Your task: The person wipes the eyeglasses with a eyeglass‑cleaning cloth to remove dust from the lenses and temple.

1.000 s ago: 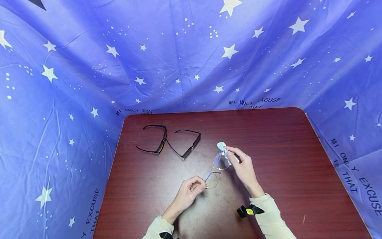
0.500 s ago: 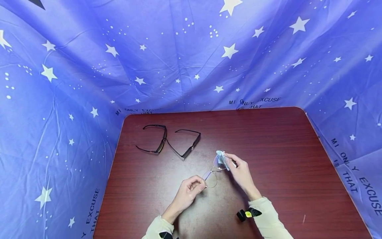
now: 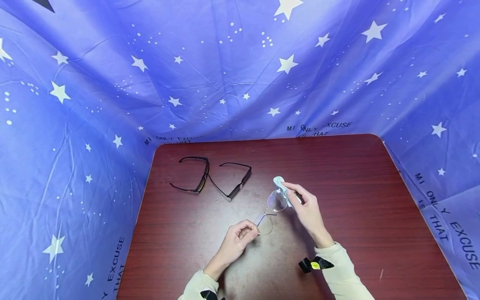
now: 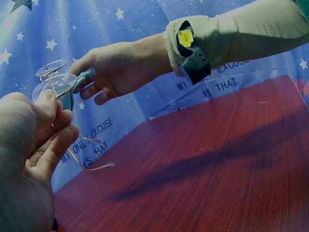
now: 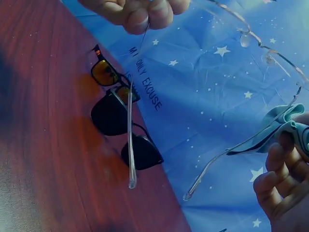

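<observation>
A pair of thin-rimmed eyeglasses (image 3: 276, 201) with clear round lenses is held up above the table. My left hand (image 3: 239, 242) pinches its near side by the rim, thumb and fingers together. In my right hand (image 3: 308, 212) a pale blue-green cloth (image 3: 279, 181) is gripped between thumb and fingers at the far lens. The right wrist view shows the cloth (image 5: 285, 126) bunched beside one of the slim temple arms (image 5: 212, 164). Both temples are unfolded and point away from the lenses. In the left wrist view the right hand (image 4: 120, 67) reaches in behind the eyeglasses (image 4: 60, 84).
Two pairs of dark-framed glasses lie unfolded on the table's far left: black-framed glasses (image 3: 205, 175) and sunglasses (image 3: 240, 183) beside them, close together. The reddish-brown wooden table (image 3: 356, 179) is bordered by a blue star-patterned curtain (image 3: 225, 75).
My right hand with the cloth moved down over the far lens, then back up to its outer edge. The left hand stays almost still with the eyeglasses.
</observation>
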Tool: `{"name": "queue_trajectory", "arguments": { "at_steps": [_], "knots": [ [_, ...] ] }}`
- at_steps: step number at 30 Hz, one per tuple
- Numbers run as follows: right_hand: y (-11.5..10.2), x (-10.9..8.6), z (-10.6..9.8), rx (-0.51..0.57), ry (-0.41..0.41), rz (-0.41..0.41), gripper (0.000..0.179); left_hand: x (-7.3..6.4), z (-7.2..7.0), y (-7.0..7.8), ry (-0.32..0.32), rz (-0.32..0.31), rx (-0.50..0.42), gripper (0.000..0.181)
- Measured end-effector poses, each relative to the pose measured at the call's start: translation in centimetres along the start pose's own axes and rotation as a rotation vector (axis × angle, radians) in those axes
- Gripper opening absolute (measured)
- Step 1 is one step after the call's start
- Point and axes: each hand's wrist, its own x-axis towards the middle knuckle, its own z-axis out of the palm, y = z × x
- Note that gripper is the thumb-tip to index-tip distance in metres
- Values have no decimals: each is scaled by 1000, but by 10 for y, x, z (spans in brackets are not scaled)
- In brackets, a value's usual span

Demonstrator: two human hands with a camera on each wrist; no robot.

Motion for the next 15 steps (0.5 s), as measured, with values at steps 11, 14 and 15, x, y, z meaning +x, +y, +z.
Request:
{"name": "queue_trajectory", "arguments": {
  "at_steps": [11, 14, 15],
  "knots": [
    [35, -14, 7, -214, -34, 123, 22, 5, -2, 0, 12, 0, 14, 7],
    [45, -19, 5, -247, -43, 153, 22, 9, -3, 1, 28, -6, 9, 7],
    [48, -20, 4, -262, -36, 156, 22, 10, -4, 2, 34, -7, 8, 8]
  ]
}}
